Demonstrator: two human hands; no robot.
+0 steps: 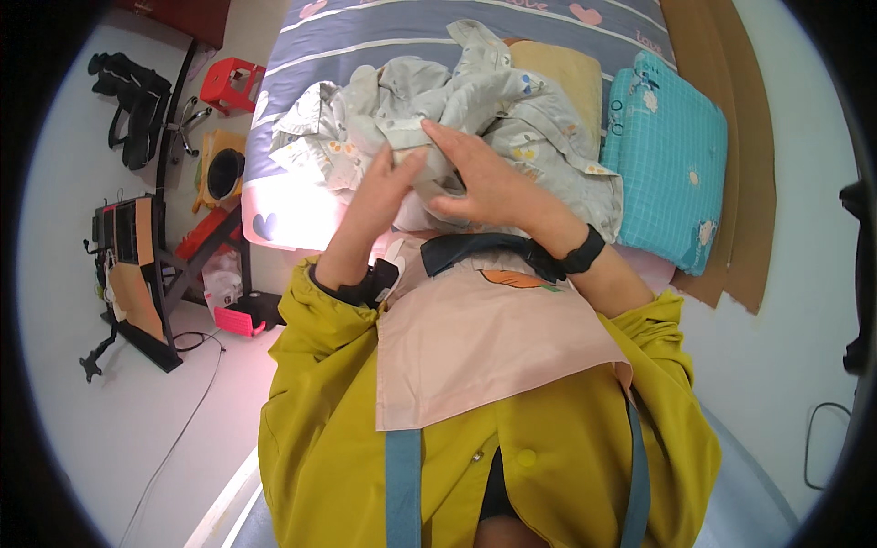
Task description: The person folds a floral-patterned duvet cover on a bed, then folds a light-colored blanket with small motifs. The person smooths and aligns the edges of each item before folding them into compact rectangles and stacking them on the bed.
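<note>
A heap of pale grey-white cloth [557, 119] with small coloured prints lies rumpled on the bed in front of me. My left hand [385, 190] is closed on a fold of it, thumb and fingers bent at a pale band of the fabric. From the other side my right hand [484, 178] rests against the same bunch, index finger stretched along the band and thumb held well apart. Fabric shows between that thumb and finger. The remaining right fingers are hidden behind the hand.
The bed [365, 27] has a grey-blue striped cover. Right of the heap are a tan pillow [571, 78] and a turquoise folded bedding piece [676, 164], beside brown cardboard [744, 183]. On the left stand a red stool [228, 84], black chair [137, 100] and desk [146, 265].
</note>
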